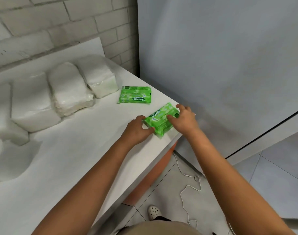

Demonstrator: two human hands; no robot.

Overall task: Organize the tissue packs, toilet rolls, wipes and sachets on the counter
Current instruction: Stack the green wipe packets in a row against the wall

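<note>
Tiled floor (271,175) — white counter (73,160), brick wall (60,26)

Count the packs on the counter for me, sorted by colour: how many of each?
Green wipes packs: 2, one lying alone, one held in both hands
White tissue packs in a row: 3
Total: 5; items at the left edge are cut off and left out.

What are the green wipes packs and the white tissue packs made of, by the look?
Held wipes pack: looks like glossy printed plastic film, crinkled and dented where the left hand and right hand grip it. Second wipes pack: same film, flat sealed ends. Tissue packs: apparently soft white paper in thin clear plastic wrap, which shows glints and wrinkles.
</note>
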